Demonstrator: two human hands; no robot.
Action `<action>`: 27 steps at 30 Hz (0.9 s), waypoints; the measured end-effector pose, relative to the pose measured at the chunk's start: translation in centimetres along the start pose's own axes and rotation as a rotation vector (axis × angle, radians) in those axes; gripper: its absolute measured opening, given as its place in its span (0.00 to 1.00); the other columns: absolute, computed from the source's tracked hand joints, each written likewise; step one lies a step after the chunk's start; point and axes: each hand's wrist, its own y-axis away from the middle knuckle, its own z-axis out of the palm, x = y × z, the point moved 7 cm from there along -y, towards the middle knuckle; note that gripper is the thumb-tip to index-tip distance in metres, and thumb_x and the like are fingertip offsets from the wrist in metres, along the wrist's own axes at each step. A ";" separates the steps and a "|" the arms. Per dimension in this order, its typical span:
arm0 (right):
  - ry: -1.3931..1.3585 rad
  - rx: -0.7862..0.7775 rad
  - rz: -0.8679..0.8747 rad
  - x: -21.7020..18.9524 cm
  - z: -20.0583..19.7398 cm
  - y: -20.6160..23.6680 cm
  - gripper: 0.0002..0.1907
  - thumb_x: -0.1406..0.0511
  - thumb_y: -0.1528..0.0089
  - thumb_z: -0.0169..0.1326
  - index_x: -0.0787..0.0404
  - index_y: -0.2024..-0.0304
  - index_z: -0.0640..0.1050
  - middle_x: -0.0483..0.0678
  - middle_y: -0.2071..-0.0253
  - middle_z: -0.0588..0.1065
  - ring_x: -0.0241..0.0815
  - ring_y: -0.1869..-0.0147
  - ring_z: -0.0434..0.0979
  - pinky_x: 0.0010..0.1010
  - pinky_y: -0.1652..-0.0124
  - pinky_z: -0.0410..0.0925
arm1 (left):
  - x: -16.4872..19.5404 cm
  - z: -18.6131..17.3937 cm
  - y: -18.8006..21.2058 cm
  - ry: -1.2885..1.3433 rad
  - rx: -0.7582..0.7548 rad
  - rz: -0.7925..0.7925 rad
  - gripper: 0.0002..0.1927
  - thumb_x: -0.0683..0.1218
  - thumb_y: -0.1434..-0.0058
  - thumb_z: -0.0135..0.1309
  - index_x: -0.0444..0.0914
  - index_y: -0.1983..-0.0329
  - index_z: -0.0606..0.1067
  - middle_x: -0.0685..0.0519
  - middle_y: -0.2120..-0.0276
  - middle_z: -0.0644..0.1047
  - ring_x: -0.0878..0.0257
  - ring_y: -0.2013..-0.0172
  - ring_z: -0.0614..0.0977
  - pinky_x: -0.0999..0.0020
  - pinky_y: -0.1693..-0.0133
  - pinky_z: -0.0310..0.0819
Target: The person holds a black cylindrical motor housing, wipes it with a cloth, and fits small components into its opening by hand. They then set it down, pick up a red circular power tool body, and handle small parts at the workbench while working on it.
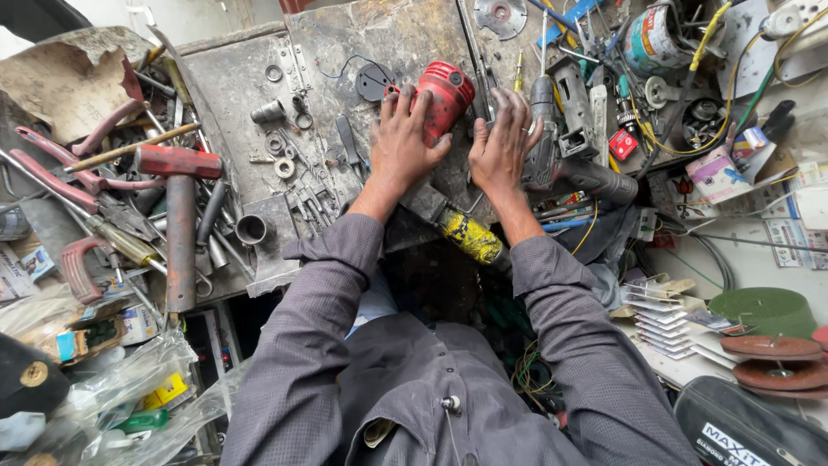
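1. Workbench [233, 78] is a scuffed grey metal slab, pretty grimy, filling the upper middle of the frame.
2. White counter [759, 267] runs down the right side.
3. Flat, even daylight; dark gap under the bench at centre.
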 end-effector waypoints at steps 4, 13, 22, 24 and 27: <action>0.172 0.036 0.005 0.4 1.5 0.0 0.25 0.58 0.28 0.47 0.54 0.29 0.64 0.54 0.27 0.61 0.57 0.20 0.51 0.64 0.30 0.35 | -0.2 0.5 -0.4 -0.016 -0.025 -0.006 0.45 0.65 0.49 0.64 0.43 0.32 0.66 0.42 0.32 0.64 0.40 0.33 0.62 0.34 0.43 0.62; -0.105 0.179 0.071 0.3 -0.8 0.2 0.19 0.55 0.27 0.46 0.59 0.41 0.73 0.52 0.37 0.70 0.51 0.28 0.65 0.56 0.30 0.48 | 0.5 -0.9 -0.2 0.001 -0.037 -0.040 0.44 0.64 0.50 0.64 0.45 0.32 0.65 0.45 0.32 0.64 0.42 0.33 0.62 0.35 0.43 0.63; -0.095 -0.380 0.335 2.8 -1.4 7.9 0.18 0.54 0.32 0.59 0.64 0.63 0.82 0.55 0.73 0.76 0.52 0.70 0.77 0.40 0.65 0.66 | 1.0 -3.0 0.0 -0.021 -0.010 -0.047 0.44 0.65 0.51 0.63 0.45 0.33 0.66 0.45 0.33 0.64 0.42 0.32 0.62 0.37 0.41 0.65; -0.448 -0.514 0.422 2.6 0.4 9.2 0.20 0.55 0.29 0.57 0.67 0.65 0.80 0.48 0.72 0.74 0.40 0.68 0.70 0.34 0.66 0.64 | 1.2 -3.5 0.2 -0.025 -0.009 -0.054 0.44 0.66 0.50 0.63 0.45 0.33 0.66 0.44 0.32 0.64 0.44 0.33 0.63 0.37 0.41 0.64; -0.850 -0.633 0.710 3.2 1.9 10.6 0.16 0.57 0.30 0.57 0.64 0.63 0.79 0.40 0.73 0.73 0.31 0.71 0.67 0.27 0.71 0.59 | 1.5 -4.1 0.5 -0.004 0.003 -0.057 0.44 0.65 0.50 0.63 0.45 0.32 0.66 0.45 0.33 0.65 0.46 0.33 0.64 0.37 0.41 0.64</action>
